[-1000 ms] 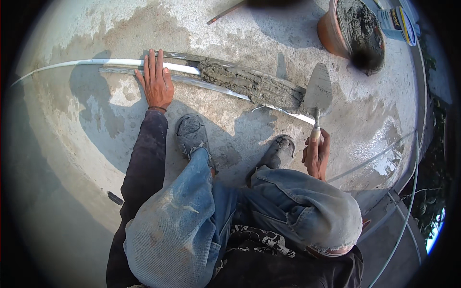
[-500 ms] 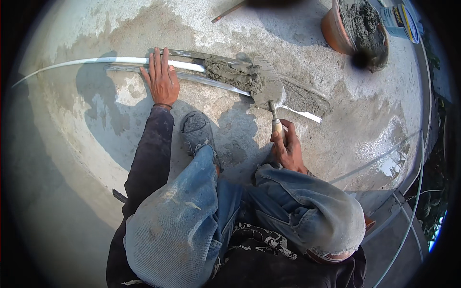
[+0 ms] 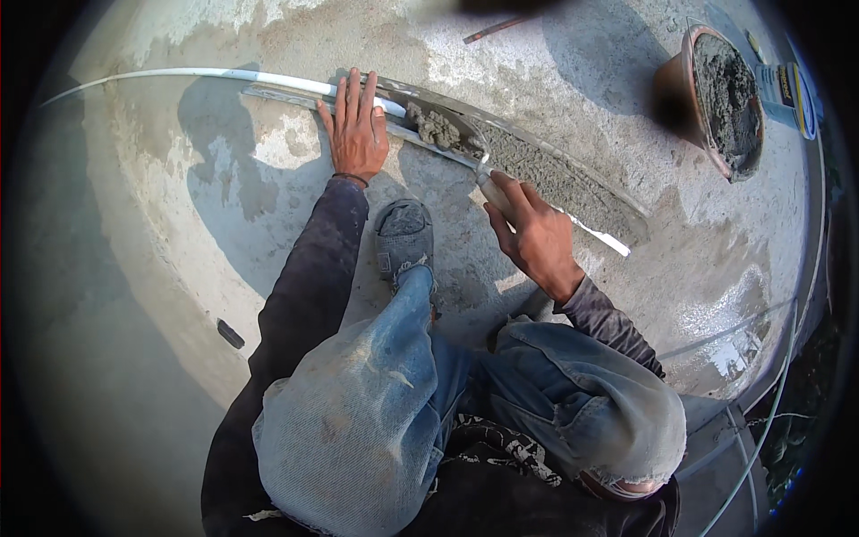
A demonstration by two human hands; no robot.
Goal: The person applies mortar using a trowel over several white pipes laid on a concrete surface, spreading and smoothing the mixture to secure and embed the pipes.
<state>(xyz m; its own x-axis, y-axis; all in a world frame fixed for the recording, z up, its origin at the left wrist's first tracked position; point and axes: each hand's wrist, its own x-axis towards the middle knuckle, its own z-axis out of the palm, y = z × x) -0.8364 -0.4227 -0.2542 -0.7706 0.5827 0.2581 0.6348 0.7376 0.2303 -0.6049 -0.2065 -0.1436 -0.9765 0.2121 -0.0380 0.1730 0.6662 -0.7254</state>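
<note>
My left hand (image 3: pixel 360 134) lies with fingers stretched over a white pipe (image 3: pixel 277 79) and the straight edging strips beside it. My right hand (image 3: pixel 542 234) is wrapped round the handle of a trowel (image 3: pixel 494 191). The trowel's blade is tilted between the two strips, against a lump of wet grey mortar (image 3: pixel 440 128) near the pipe's end. To the right of the blade, a bed of mortar (image 3: pixel 559 172) fills the space between the far strip (image 3: pixel 528 134) and the near strip (image 3: pixel 420 140).
An orange-brown bucket (image 3: pixel 677 94) of mortar stands at the far right, with a labelled tub (image 3: pixel 786 94) beside it. A thin stick (image 3: pixel 492 30) lies at the top. My sandalled foot (image 3: pixel 403 234) is below the strips. A small dark piece (image 3: pixel 230 334) lies at left.
My right hand has moved up and left with the trowel, turning its blade from flat to tilted. Mortar on the right now looks more spread out. My left hand stays on the strips; the view has shifted.
</note>
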